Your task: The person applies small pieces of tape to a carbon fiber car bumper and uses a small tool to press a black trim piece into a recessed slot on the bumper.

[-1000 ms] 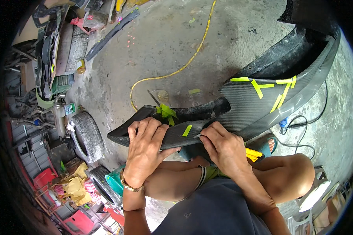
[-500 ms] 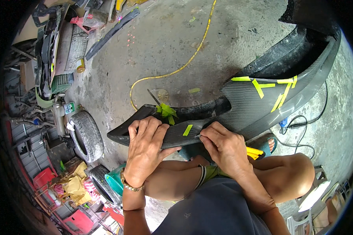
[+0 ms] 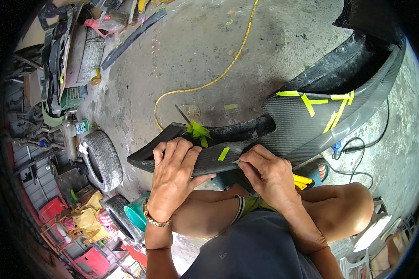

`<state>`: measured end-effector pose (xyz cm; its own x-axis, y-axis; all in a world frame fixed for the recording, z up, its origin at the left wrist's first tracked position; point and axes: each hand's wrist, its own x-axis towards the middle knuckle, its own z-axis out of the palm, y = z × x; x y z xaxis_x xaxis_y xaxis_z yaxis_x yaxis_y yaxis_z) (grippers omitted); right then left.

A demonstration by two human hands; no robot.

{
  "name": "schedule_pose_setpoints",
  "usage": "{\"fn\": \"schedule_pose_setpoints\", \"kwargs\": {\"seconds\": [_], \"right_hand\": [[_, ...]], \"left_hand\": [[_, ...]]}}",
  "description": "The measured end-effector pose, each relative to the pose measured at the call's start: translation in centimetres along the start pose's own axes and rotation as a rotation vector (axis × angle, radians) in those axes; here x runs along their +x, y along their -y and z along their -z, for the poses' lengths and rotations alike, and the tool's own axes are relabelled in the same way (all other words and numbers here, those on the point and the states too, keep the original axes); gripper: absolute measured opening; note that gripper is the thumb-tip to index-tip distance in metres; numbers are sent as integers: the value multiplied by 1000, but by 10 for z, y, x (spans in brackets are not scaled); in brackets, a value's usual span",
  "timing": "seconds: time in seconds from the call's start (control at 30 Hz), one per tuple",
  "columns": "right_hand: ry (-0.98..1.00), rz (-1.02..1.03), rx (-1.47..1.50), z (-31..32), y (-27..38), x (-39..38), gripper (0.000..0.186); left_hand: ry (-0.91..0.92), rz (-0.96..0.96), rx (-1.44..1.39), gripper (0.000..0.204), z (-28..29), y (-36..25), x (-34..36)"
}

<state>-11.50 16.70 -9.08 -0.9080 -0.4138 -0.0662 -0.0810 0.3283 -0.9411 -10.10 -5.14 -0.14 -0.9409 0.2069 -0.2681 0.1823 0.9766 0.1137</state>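
Note:
A long black carbon-weave car body panel lies across in front of me, bearing strips of yellow-green tape. My left hand grips its near left part, fingers over the upper side and thumb along the lower edge. Close to the middle of that edge, my right hand is closed, thumb and index finger pinching at a small pale tip on the panel. A yellow utility knife juts out behind this hand, in line with the tip; its middle is hidden. Crumpled yellow-green tape sticks by my left fingers.
A yellow hose winds over the concrete floor beyond the panel. Tyres and stacked parts stand at the left. A black cable with a blue tool end lies at the right. My bare knees are below the panel.
Both hands keep their places and grips, with the right fingertips shifted only very slightly. The panel's right part sits a touch farther right in the picture.

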Motion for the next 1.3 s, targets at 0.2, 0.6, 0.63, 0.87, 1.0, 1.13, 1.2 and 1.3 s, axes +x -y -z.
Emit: {"fn": "schedule_pose_setpoints", "kwargs": {"seconds": [0.2, 0.6, 0.63, 0.87, 1.0, 1.13, 1.2, 1.3], "right_hand": [[-24, -45, -72, -2, 2, 0, 9], [0, -43, -69, -1, 2, 2, 10], [-2, -26, -49, -1, 1, 2, 8], [-1, -30, -78, -3, 1, 2, 7], [10, -20, -36, -2, 0, 2, 8], [1, -26, -27, -1, -1, 2, 9], [12, -19, 3, 1, -1, 2, 9], [23, -61, 40, 3, -2, 2, 10]], "left_hand": [[2, 2, -7, 63, 0, 0, 1], [7, -7, -21, 63, 0, 2, 2], [8, -7, -21, 63, 0, 2, 2], [5, -2, -16, 64, -1, 2, 2], [11, -3, -14, 64, 0, 2, 2], [12, -1, -23, 63, -1, 2, 2], [13, 2, -25, 63, -1, 2, 1], [4, 0, -10, 62, 0, 3, 1]]}}
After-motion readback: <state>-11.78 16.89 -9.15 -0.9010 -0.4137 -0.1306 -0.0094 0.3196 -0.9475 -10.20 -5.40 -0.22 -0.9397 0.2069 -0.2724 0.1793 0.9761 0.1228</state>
